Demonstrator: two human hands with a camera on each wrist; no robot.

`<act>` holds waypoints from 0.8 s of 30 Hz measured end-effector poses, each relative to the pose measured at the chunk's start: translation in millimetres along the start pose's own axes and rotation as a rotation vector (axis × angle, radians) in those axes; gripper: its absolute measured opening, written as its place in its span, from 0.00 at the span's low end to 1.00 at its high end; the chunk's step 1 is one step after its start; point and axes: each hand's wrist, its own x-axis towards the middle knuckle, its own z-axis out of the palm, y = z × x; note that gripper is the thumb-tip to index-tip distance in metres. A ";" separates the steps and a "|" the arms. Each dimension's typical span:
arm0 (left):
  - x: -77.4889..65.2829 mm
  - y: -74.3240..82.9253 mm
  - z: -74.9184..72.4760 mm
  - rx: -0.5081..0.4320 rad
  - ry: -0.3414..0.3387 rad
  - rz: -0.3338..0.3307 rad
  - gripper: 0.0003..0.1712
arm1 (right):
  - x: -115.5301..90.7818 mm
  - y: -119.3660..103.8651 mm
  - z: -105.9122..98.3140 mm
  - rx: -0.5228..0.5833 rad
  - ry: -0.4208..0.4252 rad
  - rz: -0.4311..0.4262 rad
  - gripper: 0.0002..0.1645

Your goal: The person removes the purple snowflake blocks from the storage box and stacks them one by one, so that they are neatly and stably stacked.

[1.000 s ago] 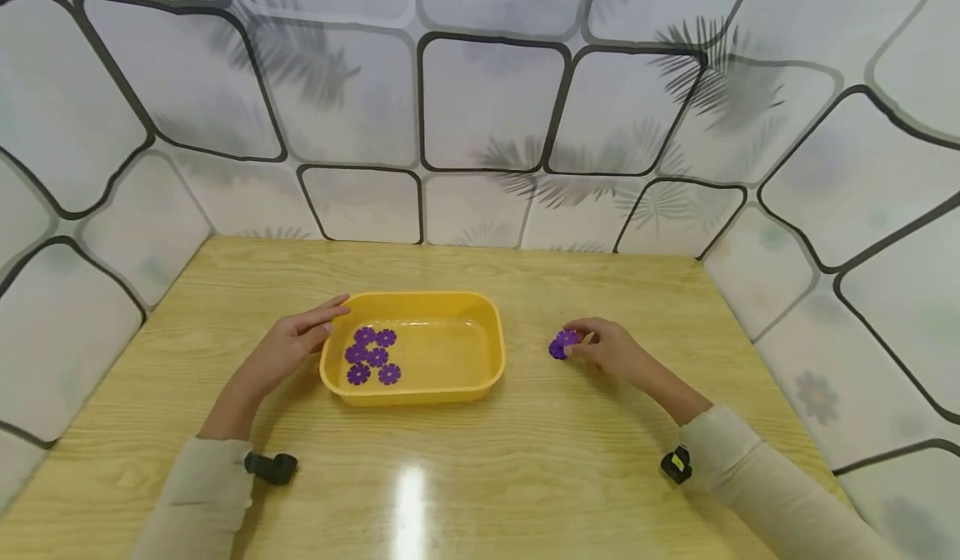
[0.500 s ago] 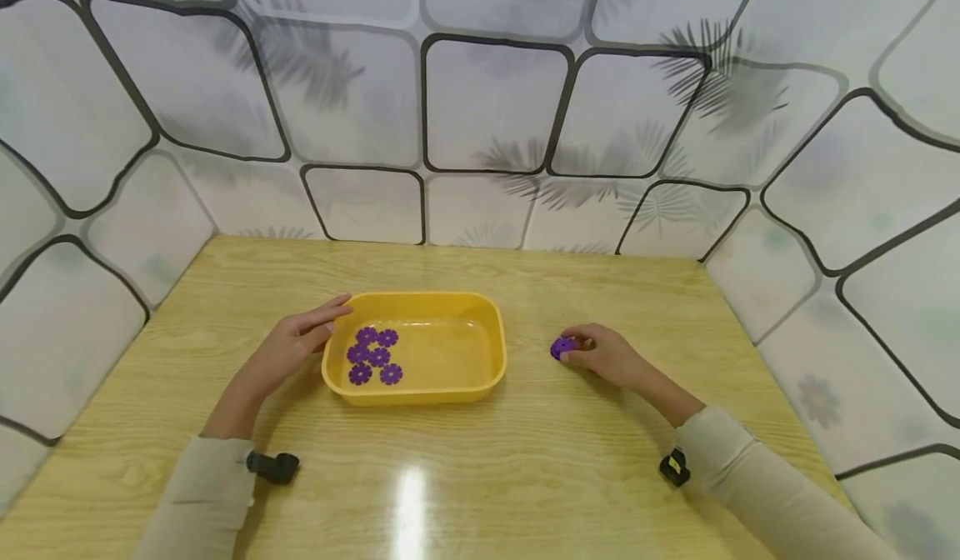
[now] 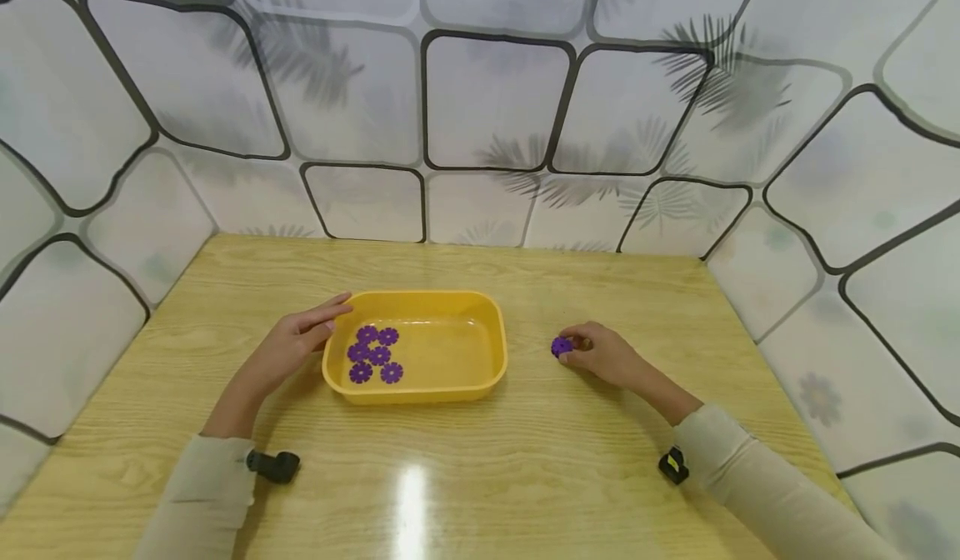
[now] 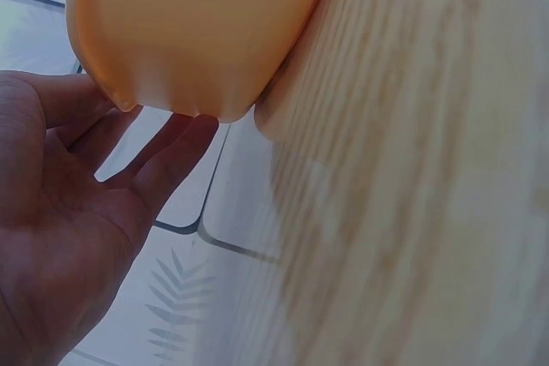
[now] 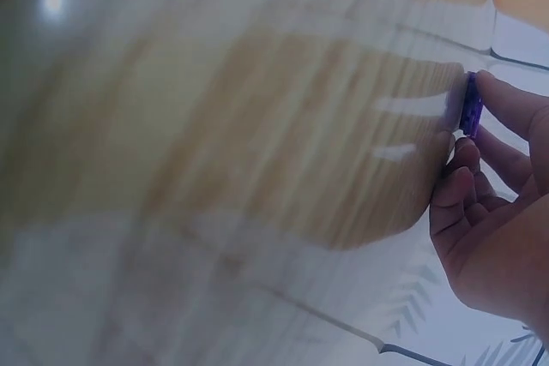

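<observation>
In the head view a yellow plastic tray (image 3: 442, 360) stands left of the table's middle. Several purple notched snowflake discs (image 3: 378, 356) lie flat in its left part. My left hand (image 3: 288, 347) holds the tray's left end, fingers over the rim at the far corner; the left wrist view shows other fingers (image 4: 176, 156) against its outer wall. Right of the tray, my right hand (image 3: 606, 352) pinches a small purple stack of snowflake discs (image 3: 560, 347) between thumb and fingers. Edge-on in the right wrist view, that purple stack (image 5: 471, 105) is close to the tabletop; its count is unclear.
The wood-grain table (image 3: 480, 468) carries the tray and hands, with a bright reflection at its front. Patterned white walls (image 3: 491, 102) enclose its back and both sides. Small black devices are strapped at the left cuff (image 3: 273, 466) and the right cuff (image 3: 674, 465).
A second later, the purple discs in my right hand line up as one compact piece, where two offset discs showed before. My left hand and the tray have stayed put.
</observation>
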 end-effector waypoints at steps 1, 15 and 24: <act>0.1 0.1 0.0 0.001 0.001 0.000 0.25 | -0.1 -0.3 -0.1 -0.001 0.002 -0.002 0.26; 1.2 -1.8 0.2 -0.007 -0.001 -0.009 0.25 | 1.4 -4.3 -13.0 0.019 0.052 0.052 0.34; 0.8 -0.4 0.5 0.003 0.005 -0.012 0.25 | 21.2 -40.7 -24.1 -0.003 0.148 -0.063 0.29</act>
